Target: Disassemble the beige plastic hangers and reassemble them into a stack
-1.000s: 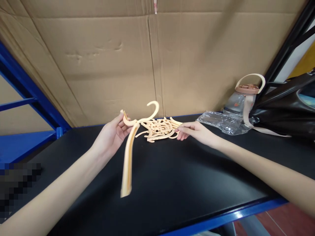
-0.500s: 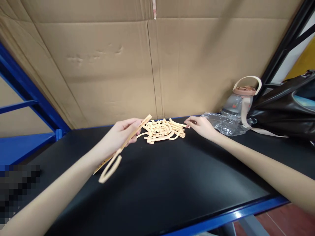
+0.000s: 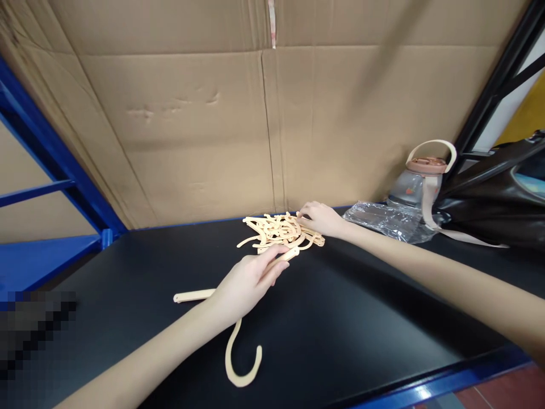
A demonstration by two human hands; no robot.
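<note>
On the black table, with the pile of hangers lying behind, the singled-out hanger is now pointing its hook nearward, gripped by the left hand, while the right hand, shifted inward, is bending over the pile, its grip unclear.

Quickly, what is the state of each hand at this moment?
Left hand: closed, holding a hanger.
Right hand: at the pile of similar pieces; whether it grips one cannot be told.
</note>
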